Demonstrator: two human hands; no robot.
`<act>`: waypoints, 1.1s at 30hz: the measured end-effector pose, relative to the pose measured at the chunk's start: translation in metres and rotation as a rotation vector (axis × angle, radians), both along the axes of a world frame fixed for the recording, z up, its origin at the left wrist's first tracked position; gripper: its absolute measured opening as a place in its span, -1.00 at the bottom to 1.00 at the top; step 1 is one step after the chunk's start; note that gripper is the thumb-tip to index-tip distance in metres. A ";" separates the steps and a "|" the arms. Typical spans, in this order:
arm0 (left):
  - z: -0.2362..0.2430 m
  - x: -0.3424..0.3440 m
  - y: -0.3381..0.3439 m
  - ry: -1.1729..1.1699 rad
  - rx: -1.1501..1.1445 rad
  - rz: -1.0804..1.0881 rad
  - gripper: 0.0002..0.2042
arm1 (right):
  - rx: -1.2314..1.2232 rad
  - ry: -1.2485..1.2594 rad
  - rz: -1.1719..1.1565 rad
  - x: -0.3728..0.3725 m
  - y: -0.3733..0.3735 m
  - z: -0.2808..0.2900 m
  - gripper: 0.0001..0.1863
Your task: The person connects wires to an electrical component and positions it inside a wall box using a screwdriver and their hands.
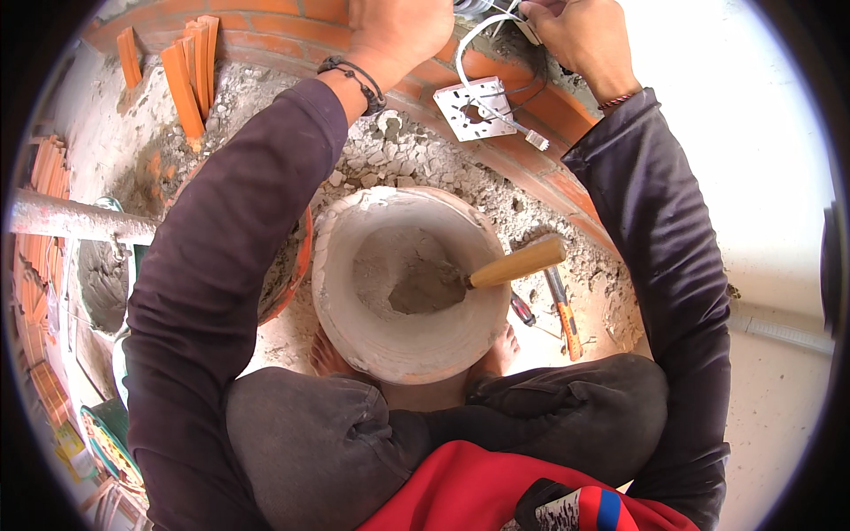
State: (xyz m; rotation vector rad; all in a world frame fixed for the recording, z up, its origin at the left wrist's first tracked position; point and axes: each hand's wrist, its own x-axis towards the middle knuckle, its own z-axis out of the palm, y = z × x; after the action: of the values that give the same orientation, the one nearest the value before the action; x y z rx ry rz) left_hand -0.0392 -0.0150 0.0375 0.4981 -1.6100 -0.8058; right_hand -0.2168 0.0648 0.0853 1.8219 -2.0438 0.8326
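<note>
My left hand (400, 26) is raised at the top edge, its fingers cut off by the frame. My right hand (575, 40) has its fingertips closed around white cables (469, 44) by a small wall box (526, 30) in the orange brickwork. A square white plate (472, 111) with a central hole lies on the bricks below, with a cable across it ending in a white connector (537, 140). Between my bare feet stands a mortar-coated bucket (335, 274) with grey mix inside and a wooden-handled trowel (515, 264) resting in it.
A hammer (567, 327) and screwdriver (522, 310) lie right of the bucket among rubble. An orange bucket (297, 270), a pail of mortar (102, 283), a horizontal pole (80, 217) and brick offcuts (181, 88) are at left. A white wall (770, 177) runs along the right.
</note>
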 end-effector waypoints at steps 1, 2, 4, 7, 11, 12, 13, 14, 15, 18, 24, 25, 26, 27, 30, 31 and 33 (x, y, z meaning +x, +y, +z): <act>0.006 -0.001 0.003 -0.004 -0.001 0.004 -0.65 | 0.001 0.007 -0.001 -0.001 0.000 0.000 -0.85; 0.010 -0.002 0.005 -0.007 -0.003 0.007 -0.66 | 0.002 0.015 -0.002 -0.002 0.001 0.000 -0.85; 0.014 -0.006 -0.005 0.041 0.195 -0.057 -0.67 | 0.003 0.016 0.023 -0.001 0.001 0.002 -0.85; 0.010 -0.020 -0.022 0.221 0.488 -0.216 -0.69 | 0.004 -0.016 0.067 -0.003 0.005 0.005 -0.86; 0.003 -0.026 -0.036 0.324 0.711 -0.303 -0.72 | -0.047 -0.094 0.093 0.019 0.025 0.015 -0.91; 0.002 -0.027 -0.036 0.355 0.725 -0.344 -0.72 | -0.063 -0.105 0.096 0.023 0.031 0.018 -0.92; 0.001 -0.027 -0.036 0.384 0.740 -0.384 -0.72 | -0.032 -0.056 0.176 0.022 0.035 0.014 -0.86; 0.000 -0.027 -0.037 0.414 0.754 -0.424 -0.73 | -0.002 -0.008 0.256 0.019 0.038 0.005 -0.76; -0.001 -0.024 -0.038 0.389 0.731 -0.425 -0.73 | 0.029 0.039 0.334 0.020 0.042 0.001 -0.66; 0.004 -0.017 -0.032 0.289 0.685 -0.364 -0.72 | 0.079 0.052 0.481 0.028 0.042 -0.012 -0.61; 0.009 -0.011 -0.018 0.169 0.493 -0.332 -0.65 | 0.174 0.394 0.381 0.035 0.041 -0.020 -0.64; 0.009 -0.011 -0.015 0.170 0.450 -0.352 -0.60 | 0.167 0.462 0.372 0.037 0.040 -0.023 -0.65; 0.007 -0.011 -0.011 0.113 0.398 -0.259 -0.65 | 0.183 0.489 0.345 0.038 0.040 -0.026 -0.66; 0.002 -0.006 -0.007 0.054 0.342 -0.158 -0.70 | 0.185 0.466 0.345 0.041 0.039 -0.025 -0.66; -0.017 0.004 0.024 -0.164 0.501 -0.117 -0.68 | 0.151 0.379 0.343 0.036 0.042 -0.027 -0.67; -0.022 0.007 0.033 -0.237 0.649 -0.178 -0.67 | 0.156 0.306 0.353 0.034 0.045 -0.026 -0.68; -0.028 0.010 0.052 -0.128 0.831 -0.336 -0.67 | 0.163 0.158 0.375 0.033 0.049 -0.024 -0.70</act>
State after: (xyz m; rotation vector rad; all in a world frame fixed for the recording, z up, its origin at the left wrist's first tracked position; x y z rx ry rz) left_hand -0.0295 0.0371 0.0097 0.8825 -1.4394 -1.7450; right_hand -0.1838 0.1139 0.0613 2.3250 -1.7437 0.5978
